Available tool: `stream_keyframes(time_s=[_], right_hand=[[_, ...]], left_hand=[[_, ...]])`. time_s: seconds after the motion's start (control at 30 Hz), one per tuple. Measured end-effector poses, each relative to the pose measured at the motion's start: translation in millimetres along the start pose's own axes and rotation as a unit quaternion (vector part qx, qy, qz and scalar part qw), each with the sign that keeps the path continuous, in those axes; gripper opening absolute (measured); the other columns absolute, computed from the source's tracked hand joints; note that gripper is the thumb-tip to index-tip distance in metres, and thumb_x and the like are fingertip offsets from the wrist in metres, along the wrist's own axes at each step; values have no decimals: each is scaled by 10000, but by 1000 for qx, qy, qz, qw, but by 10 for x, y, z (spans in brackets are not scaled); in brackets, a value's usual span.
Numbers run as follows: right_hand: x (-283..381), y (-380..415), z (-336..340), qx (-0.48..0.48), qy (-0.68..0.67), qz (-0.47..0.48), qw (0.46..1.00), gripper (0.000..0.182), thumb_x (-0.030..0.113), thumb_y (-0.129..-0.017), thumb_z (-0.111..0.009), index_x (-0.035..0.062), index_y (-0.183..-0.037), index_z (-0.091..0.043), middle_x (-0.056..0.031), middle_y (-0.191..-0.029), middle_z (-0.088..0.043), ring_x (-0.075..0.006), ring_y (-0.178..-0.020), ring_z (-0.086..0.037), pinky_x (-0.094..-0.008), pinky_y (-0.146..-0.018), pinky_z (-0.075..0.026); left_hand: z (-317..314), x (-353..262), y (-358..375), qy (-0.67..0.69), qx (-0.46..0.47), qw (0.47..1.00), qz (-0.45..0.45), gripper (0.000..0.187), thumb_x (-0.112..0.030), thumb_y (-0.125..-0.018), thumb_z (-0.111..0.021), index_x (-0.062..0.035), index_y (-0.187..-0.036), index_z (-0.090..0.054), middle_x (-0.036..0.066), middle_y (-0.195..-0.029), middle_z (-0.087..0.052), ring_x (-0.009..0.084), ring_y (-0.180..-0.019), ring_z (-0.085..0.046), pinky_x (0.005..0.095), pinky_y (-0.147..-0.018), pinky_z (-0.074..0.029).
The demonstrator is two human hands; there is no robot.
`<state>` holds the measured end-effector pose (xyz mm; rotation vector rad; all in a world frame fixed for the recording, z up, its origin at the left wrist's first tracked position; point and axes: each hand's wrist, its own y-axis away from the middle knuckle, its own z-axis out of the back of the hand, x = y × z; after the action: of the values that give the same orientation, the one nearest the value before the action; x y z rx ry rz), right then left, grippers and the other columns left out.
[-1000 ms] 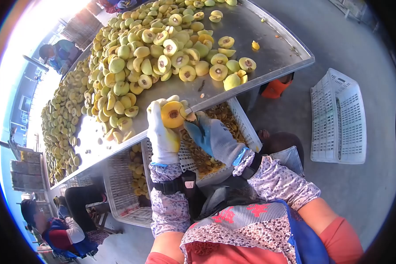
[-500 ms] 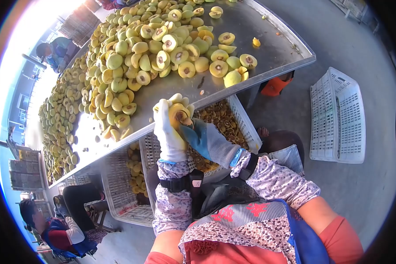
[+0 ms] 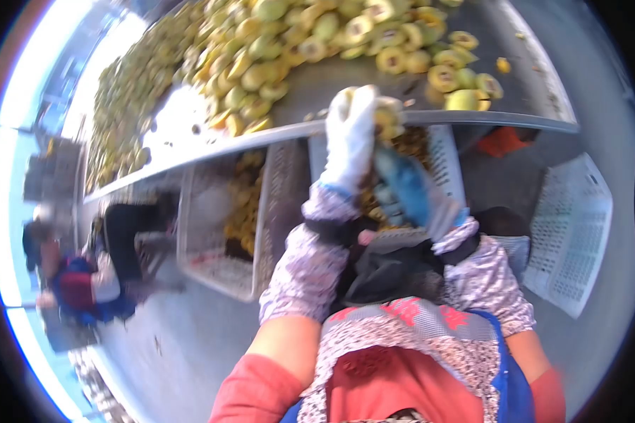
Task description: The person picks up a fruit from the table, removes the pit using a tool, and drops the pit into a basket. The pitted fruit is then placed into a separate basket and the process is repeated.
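My left hand (image 3: 353,134), in a white glove, is closed around a yellow-green fruit half (image 3: 386,121) just at the front edge of the metal table (image 3: 303,130). Just below and to the right, my right hand (image 3: 404,185) wears a blue-coated glove and is smeared by motion. Its fingers look curled in, and I cannot tell what they hold. Under both hands stands a white crate (image 3: 446,161) with brownish-yellow pieces in it. Halved fruits (image 3: 317,46), several with brown centres showing, lie heaped on the table beyond my left hand.
Left of my arms, a second crate (image 3: 219,278) holds yellow fruit pieces. An upright white crate (image 3: 570,233) stands on the floor at right, and an orange item (image 3: 504,141) is under the table. A seated person (image 3: 85,282) is at the far left.
The view has swung, so the table and crates sit differently in it. My right hand has dropped away from the fruit in my left hand and is now lower, over the crate.
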<state>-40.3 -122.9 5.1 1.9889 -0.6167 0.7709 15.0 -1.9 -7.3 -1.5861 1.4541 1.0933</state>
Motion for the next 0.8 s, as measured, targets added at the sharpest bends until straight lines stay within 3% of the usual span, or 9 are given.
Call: stream_keyframes(time_s=[0.17, 0.27, 0.37, 0.47, 0.53, 0.6, 0.67, 0.77, 0.8], right_hand=[[4, -32, 66, 120, -98, -53, 987, 509, 662, -949, -503, 161, -860, -503, 95, -534, -277, -29, -380, -230, -203, -325, -176], [39, -25, 61, 120, -52, -45, 990, 466, 591, -975, -511, 137, -868, -517, 82, -559, -322, -31, -390, -237, -220, -335, -186], [-341, -347, 160, 55, 253, 179, 949, 350, 410, -962, -591, 68, -939, -658, -78, -641, -615, -203, -496, -587, -320, -452, -433], [-426, -297, 248, -42, 418, 316, 851, 297, 366, -941, -618, 78, -988, -676, -170, -798, -707, -322, -726, -704, -392, -626, -534], [-351, -144, 303, -125, 586, 186, 779, 323, 389, -961, -597, 85, -1048, -659, -214, -879, -698, -406, -800, -670, -484, -718, -532], [-247, -68, 294, -139, 607, 157, 767, 357, 429, -948, -602, 92, -1049, -662, -208, -883, -702, -403, -832, -677, -495, -734, -532], [-265, -97, 307, -162, 608, 159, 761, 366, 452, -926, -626, 107, -1039, -664, -194, -875, -707, -395, -849, -687, -494, -750, -536], [-281, -158, 270, -185, 584, 199, 765, 320, 409, -911, -620, 124, -1038, -694, -170, -951, -723, -368, -903, -699, -481, -787, -542], [-278, -165, 273, -180, 579, 190, 772, 308, 393, -914, -610, 122, -1036, -694, -180, -968, -719, -371, -923, -695, -479, -799, -539]], left_hand=[[109, -69, -3, 94, 76, 990, 72, 256, -298, -984, -542, -42, -981, -548, 125, -827, -649, 235, -704, -665, 367, -633, -588], [18, -55, 62, 196, -12, 975, 105, 235, -298, -979, -550, -64, -968, -563, 139, -855, -668, 224, -665, -662, 299, -531, -543], [248, -116, -97, 238, 55, 953, 181, 326, -373, -924, -560, -48, -905, -581, 112, -785, -613, 243, -565, -603, 266, -414, -462], [587, -333, -30, 228, -41, 972, 40, 173, -248, -930, -604, -83, -920, -551, 84, -874, -626, 228, -793, -634, 334, -585, -552], [797, -715, 235, 19, -210, 977, -23, 197, -232, -939, -624, -53, -1003, -572, 101, -956, -660, 213, -843, -659, 386, -720, -593], [1406, -840, 276, -184, -202, 956, -104, 218, -233, -977, -607, -18, -982, -641, 90, -901, -681, 194, -828, -655, 307, -747, -541], [1555, -1005, 293, -644, -287, 704, -88, 180, -180, -924, -651, -11, -971, -691, 75, -857, -689, 170, -801, -641, 314, -734, -507], [1388, -911, -82, -460, -170, 860, -142, 267, -215, -853, -714, -35, -1050, -697, 145, -1031, -690, 239, -911, -653, 362, -839, -518], [1127, -836, -251, -478, -118, 848, -195, 305, -238, -843, -721, -33, -1068, -695, 157, -1078, -681, 254, -959, -653, 364, -862, -517]])
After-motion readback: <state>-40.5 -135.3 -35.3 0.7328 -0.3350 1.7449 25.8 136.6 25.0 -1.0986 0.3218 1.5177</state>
